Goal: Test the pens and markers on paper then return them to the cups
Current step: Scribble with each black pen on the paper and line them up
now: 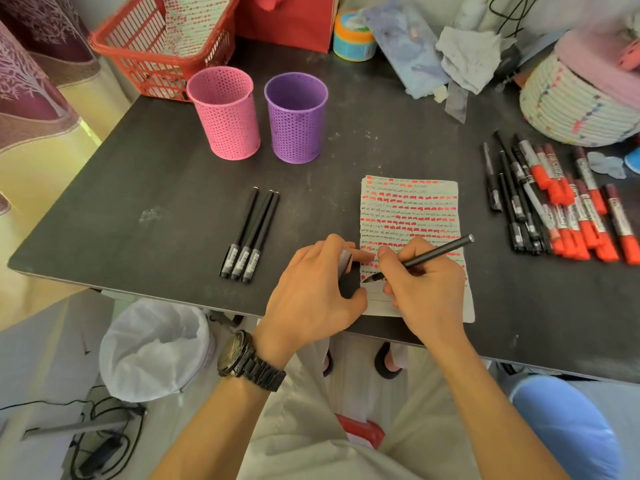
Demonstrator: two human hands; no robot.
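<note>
Right hand (426, 289) grips pen (434, 253), fingers curled round it. Tip sits on paper (408, 202), just left of knuckles.
Left hand (311, 289) close beside, curled, pinches pale cap (345, 260), I think. Thumb at paper edge.
Do well: short light line on bare row, hold paper flat, then cap on.
Three pens (249, 233) left of left hand.
Pile (554, 206) right of right hand.
Pink cup (225, 112), purple cup (296, 117) far ahead.

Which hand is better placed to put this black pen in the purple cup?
Right, probably: the right hand grips the black pen, tip on the paper. The left hand is curled at the paper's edge, seemingly holding something small.
</note>
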